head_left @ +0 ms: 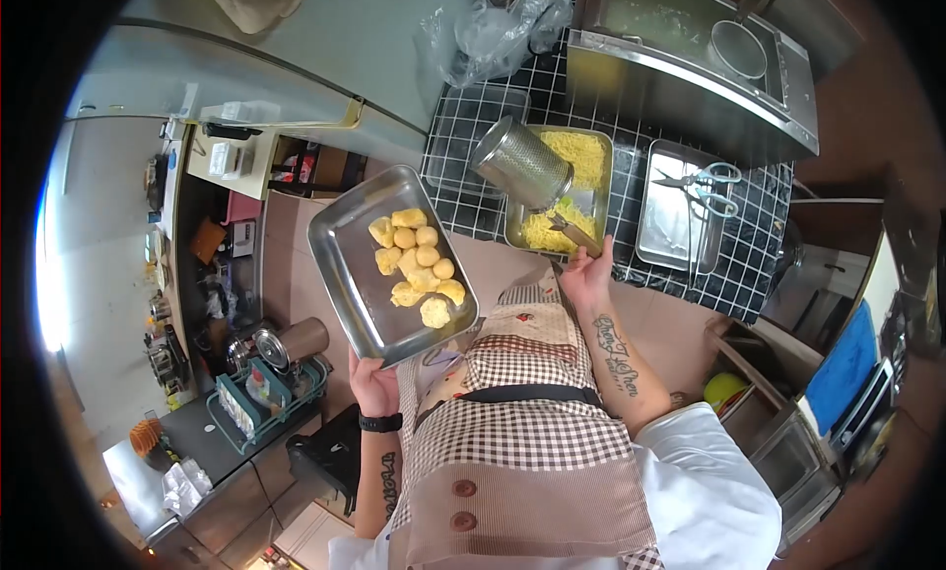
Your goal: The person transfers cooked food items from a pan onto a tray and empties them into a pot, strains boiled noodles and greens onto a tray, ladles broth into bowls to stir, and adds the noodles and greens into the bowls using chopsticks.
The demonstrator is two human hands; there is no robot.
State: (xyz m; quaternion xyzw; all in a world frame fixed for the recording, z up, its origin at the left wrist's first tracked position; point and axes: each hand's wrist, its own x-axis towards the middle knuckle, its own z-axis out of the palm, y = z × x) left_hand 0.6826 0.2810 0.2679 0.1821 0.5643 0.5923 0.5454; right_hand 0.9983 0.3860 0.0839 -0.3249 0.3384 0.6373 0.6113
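Observation:
My left hand [372, 385] grips the near corner of a steel tray [340, 260], held up off the table. Round golden balls [427, 236] and paler, lumpy yellow pieces [434, 312] lie in it. The fingers of my right hand [588, 274] are closed on the wooden handle of a perforated metal noodle strainer [520, 161]. Its basket is tilted over a second tray [509, 220] that holds yellow shreds [576, 156], perhaps noodles. Something light green shows beside the basket's rim. What is inside the basket is hidden.
Right of the shreds is a metal tray [658, 230] with scissors [705, 184] across it. A steel fryer or boiler [680, 72] with a round wire skimmer [739, 50] stands behind. Plastic bags [493, 33] lie at the back. A dish rack [261, 407] is at left.

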